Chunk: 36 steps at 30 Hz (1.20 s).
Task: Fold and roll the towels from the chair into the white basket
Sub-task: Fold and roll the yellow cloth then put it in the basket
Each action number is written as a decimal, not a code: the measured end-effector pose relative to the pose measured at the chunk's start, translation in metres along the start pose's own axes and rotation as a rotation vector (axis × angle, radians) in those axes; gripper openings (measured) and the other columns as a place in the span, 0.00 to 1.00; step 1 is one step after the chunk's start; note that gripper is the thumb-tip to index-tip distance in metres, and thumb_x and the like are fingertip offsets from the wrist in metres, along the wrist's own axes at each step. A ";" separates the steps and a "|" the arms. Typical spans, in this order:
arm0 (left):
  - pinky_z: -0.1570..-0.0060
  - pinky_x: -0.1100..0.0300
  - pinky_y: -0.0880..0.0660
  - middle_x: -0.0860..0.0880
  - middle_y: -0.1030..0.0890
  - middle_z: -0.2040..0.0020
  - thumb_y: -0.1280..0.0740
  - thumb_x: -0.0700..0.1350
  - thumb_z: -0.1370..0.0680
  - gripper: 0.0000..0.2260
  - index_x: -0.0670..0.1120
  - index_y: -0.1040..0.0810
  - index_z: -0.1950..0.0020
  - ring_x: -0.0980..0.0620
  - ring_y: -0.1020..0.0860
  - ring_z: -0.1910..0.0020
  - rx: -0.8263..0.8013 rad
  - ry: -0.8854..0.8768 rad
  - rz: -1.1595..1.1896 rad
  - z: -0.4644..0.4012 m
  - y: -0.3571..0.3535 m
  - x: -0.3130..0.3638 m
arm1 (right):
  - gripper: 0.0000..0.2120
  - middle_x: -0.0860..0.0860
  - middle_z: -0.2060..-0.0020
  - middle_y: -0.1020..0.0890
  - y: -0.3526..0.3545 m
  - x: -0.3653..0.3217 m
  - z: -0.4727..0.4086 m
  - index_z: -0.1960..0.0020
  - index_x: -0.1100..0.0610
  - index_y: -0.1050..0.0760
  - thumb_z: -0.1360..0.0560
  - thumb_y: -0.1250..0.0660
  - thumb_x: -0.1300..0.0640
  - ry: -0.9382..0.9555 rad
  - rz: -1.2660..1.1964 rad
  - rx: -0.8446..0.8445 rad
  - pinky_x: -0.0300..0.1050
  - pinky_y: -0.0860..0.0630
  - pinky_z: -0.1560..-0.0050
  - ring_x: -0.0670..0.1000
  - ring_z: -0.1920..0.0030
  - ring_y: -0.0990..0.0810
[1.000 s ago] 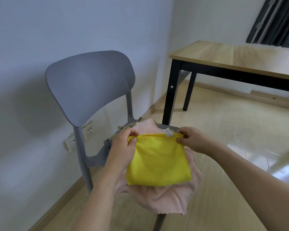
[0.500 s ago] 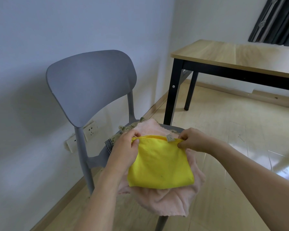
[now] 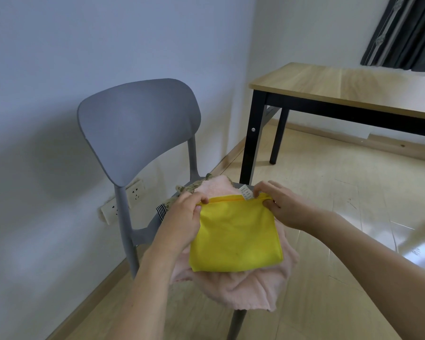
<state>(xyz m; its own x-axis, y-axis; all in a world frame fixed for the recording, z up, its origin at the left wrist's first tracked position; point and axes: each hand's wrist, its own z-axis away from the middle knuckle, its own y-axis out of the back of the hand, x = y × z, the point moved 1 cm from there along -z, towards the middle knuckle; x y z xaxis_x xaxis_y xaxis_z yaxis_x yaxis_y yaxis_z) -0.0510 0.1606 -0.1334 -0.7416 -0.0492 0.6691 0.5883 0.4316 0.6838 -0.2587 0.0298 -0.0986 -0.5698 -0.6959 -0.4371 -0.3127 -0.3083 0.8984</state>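
Observation:
A yellow towel (image 3: 236, 236), folded into a rough square, lies on a crumpled pink towel (image 3: 250, 288) on the seat of the grey chair (image 3: 138, 128). My left hand (image 3: 182, 222) pinches the yellow towel's far left corner. My right hand (image 3: 282, 207) pinches its far right corner, beside a small white label (image 3: 245, 192). A patterned cloth (image 3: 189, 190) and a striped one (image 3: 161, 211) peek out under the pink towel at the left. The white basket is not in view.
A wooden table (image 3: 349, 87) with black legs stands to the right of the chair, against the far wall. A dark curtain (image 3: 402, 33) hangs above it. A wall socket strip (image 3: 123, 202) sits behind the chair. Light wooden floor spreads to the right.
Both hands keep their pinch on the yellow towel's far edge. The white label now stands up more clearly by my right fingers; the towel has barely shifted.

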 end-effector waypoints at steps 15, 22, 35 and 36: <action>0.53 0.61 0.33 0.52 0.28 0.49 0.39 0.40 0.20 0.04 0.47 0.26 0.49 0.53 0.28 0.51 -0.042 0.065 -0.066 0.003 0.004 0.002 | 0.10 0.44 0.53 0.26 0.008 -0.008 0.010 0.43 0.52 0.24 0.21 0.39 0.61 0.006 0.195 -0.049 0.27 0.35 0.62 0.44 0.56 0.29; 0.53 0.62 0.34 0.53 0.26 0.49 0.40 0.39 0.20 0.05 0.48 0.27 0.50 0.54 0.28 0.49 -0.065 0.082 -0.002 0.004 0.005 0.004 | 0.08 0.43 0.52 0.28 0.002 -0.010 0.014 0.44 0.51 0.28 0.22 0.36 0.54 0.016 0.237 -0.079 0.28 0.35 0.61 0.45 0.54 0.28; 0.59 0.61 0.32 0.54 0.25 0.52 0.42 0.41 0.19 0.05 0.47 0.27 0.48 0.55 0.27 0.53 -0.058 0.139 0.088 0.004 0.011 0.008 | 0.04 0.49 0.62 0.21 0.015 -0.010 0.010 0.59 0.55 0.23 0.26 0.31 0.62 -0.255 -0.273 -0.044 0.34 0.28 0.63 0.47 0.61 0.24; 0.59 0.63 0.32 0.55 0.25 0.52 0.42 0.41 0.19 0.05 0.48 0.27 0.49 0.55 0.27 0.53 -0.045 0.142 0.106 0.004 0.011 0.009 | 0.03 0.51 0.62 0.21 0.019 -0.011 0.010 0.58 0.57 0.22 0.26 0.31 0.63 -0.281 -0.343 -0.081 0.36 0.26 0.61 0.48 0.61 0.24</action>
<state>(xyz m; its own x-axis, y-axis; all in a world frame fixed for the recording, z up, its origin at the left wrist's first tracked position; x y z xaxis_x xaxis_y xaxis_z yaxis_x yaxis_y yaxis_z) -0.0523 0.1687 -0.1207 -0.6233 -0.1336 0.7705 0.6770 0.4010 0.6172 -0.2662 0.0381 -0.0773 -0.6312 -0.3446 -0.6949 -0.4655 -0.5483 0.6947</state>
